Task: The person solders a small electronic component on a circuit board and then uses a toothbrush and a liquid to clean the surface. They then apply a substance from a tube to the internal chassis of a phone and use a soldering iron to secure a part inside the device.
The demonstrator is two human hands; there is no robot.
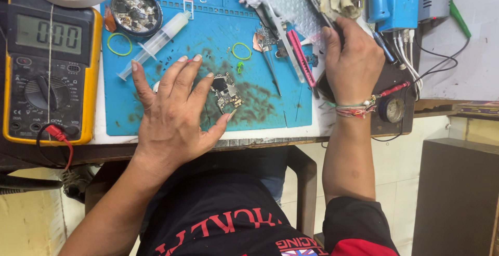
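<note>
While the left hand [171,108] lies flat on the blue mat [156,115], fingers spread apart, its thumb tip touches a small circuit board [227,92] lying mid-mat. Right of the mat, the right hand [353,61] has fingers curled together around a dark tool [335,27]. A yellow multimeter [49,66] sits at the bench's left; a syringe [153,43] and round tin [136,10] lie farther back.

Pale tiled floor [405,183] under a worn workbench [260,142], dark cabinet [457,193] alongside, yellowish wall [31,219] opposite.
</note>
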